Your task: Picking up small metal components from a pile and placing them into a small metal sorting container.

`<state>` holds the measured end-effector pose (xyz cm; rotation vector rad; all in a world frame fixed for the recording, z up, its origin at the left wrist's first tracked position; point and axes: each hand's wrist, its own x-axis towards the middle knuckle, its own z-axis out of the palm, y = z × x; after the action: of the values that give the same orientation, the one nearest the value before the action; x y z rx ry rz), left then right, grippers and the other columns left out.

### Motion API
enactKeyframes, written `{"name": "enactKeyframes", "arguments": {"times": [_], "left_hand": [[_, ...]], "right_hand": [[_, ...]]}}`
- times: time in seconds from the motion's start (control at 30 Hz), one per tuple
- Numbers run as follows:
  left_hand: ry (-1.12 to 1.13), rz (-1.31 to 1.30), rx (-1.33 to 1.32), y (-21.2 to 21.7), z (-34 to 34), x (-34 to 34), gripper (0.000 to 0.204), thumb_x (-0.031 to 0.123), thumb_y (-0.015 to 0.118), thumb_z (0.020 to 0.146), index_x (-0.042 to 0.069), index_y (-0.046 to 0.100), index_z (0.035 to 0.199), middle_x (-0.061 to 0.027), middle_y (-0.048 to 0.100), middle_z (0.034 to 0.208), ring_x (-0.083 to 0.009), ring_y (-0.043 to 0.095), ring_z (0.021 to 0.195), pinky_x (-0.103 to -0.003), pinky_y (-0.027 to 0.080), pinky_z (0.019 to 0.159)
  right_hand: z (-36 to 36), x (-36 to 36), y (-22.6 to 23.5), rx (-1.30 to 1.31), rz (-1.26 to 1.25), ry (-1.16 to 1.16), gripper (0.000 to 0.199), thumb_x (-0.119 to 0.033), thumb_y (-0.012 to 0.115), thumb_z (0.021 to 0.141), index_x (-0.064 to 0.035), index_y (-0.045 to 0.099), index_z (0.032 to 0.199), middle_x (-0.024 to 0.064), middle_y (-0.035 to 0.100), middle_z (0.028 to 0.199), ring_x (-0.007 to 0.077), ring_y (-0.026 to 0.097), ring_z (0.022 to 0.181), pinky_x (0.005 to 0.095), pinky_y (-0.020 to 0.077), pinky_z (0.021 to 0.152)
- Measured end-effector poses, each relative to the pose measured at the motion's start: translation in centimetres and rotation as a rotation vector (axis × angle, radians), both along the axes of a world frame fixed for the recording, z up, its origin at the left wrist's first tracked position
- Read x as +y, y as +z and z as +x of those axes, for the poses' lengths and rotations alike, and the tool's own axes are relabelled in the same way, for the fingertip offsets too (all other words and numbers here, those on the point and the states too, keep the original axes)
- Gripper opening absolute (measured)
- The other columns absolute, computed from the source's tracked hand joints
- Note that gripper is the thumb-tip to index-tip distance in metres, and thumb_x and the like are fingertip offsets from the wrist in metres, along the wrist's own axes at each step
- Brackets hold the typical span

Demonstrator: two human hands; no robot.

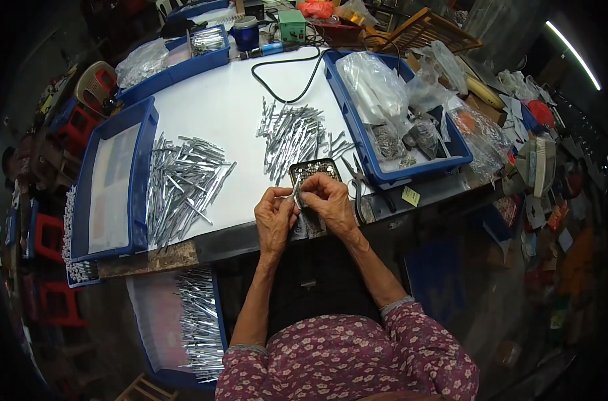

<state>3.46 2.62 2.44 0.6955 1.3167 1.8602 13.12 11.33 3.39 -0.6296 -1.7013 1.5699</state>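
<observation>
Over the table's front edge my two hands meet, fingertips close together. My left hand [276, 217] is closed in a pinch on a slim silvery metal piece [297, 196]. On the same piece the fingers of my right hand [332, 206] are closed too; much of it is hidden by them. Just beyond my fingers stands a small dark tin [292, 174] with many tiny metal parts in it. Pliers [357, 179] with dark handles lie to the right of the tin. A loose pile of thin metal rods [294, 137] spreads behind it.
Another rod pile [183, 190] lies at left, beside a blue tray [143, 180]. A blue bin [411, 175] with plastic bags stands at right. A dark cable [267, 92] loops behind. Below the table's left front, a blue crate [218, 314] holds more rods.
</observation>
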Motion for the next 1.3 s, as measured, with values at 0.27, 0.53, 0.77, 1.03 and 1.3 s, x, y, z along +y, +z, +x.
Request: {"name": "enactKeyframes", "arguments": {"times": [0.27, 0.53, 0.77, 1.03, 1.3], "left_hand": [[-0.008, 0.016, 0.006, -0.2, 0.1, -0.1, 0.013, 0.005, 0.051, 0.084, -0.003, 0.051, 0.093, -0.0013, 0.05, 0.059, -0.0022, 0.036, 0.043, -0.016, 0.025, 0.039], [-0.005, 0.012, 0.028, -0.3, 0.2, -0.1, 0.011, 0.005, 0.051, 0.085, -0.003, 0.052, 0.093, -0.0007, 0.05, 0.059, -0.002, 0.037, 0.044, -0.015, 0.026, 0.039], [-0.008, 0.015, 0.038, -0.4, 0.3, -0.2, 0.01, 0.004, 0.051, 0.085, -0.002, 0.052, 0.092, -0.0003, 0.049, 0.059, -0.0019, 0.038, 0.045, -0.015, 0.027, 0.041], [-0.02, 0.04, 0.009, -0.6, 0.3, -0.2, 0.007, 0.005, 0.05, 0.086, 0.0, 0.053, 0.09, 0.0018, 0.051, 0.061, -0.0001, 0.039, 0.046, -0.014, 0.029, 0.04], [-0.082, 0.093, -0.087, -0.5, 0.4, -0.3, 0.009, 0.004, 0.051, 0.085, -0.002, 0.051, 0.091, -0.002, 0.051, 0.059, -0.0027, 0.038, 0.043, -0.015, 0.028, 0.039]], "right_hand": [[0.3, 0.0, -0.6, -0.033, 0.003, 0.038, 0.008, -0.001, 0.059, 0.078, 0.0007, 0.057, 0.086, 0.0007, 0.059, 0.077, 0.0045, 0.054, 0.068, 0.0178, 0.0444, 0.062], [0.4, -0.4, -0.4, 0.018, 0.0, 0.054, 0.008, -0.002, 0.057, 0.08, 0.0008, 0.057, 0.087, 0.0004, 0.058, 0.077, 0.004, 0.053, 0.067, 0.0176, 0.0434, 0.06], [0.5, -0.6, 0.0, 0.017, 0.02, 0.049, 0.008, -0.003, 0.058, 0.08, 0.0006, 0.057, 0.087, -0.0004, 0.057, 0.076, 0.0031, 0.051, 0.065, 0.0173, 0.0414, 0.058], [0.6, -1.0, -0.2, 0.046, 0.014, 0.034, 0.007, -0.001, 0.057, 0.078, 0.0007, 0.057, 0.085, -0.0008, 0.056, 0.073, 0.0037, 0.051, 0.064, 0.0178, 0.0421, 0.058], [0.8, -1.4, 0.1, 0.096, -0.013, 0.047, 0.005, -0.001, 0.055, 0.08, 0.0014, 0.056, 0.085, 0.0002, 0.057, 0.072, 0.0043, 0.053, 0.063, 0.018, 0.043, 0.057]]}}
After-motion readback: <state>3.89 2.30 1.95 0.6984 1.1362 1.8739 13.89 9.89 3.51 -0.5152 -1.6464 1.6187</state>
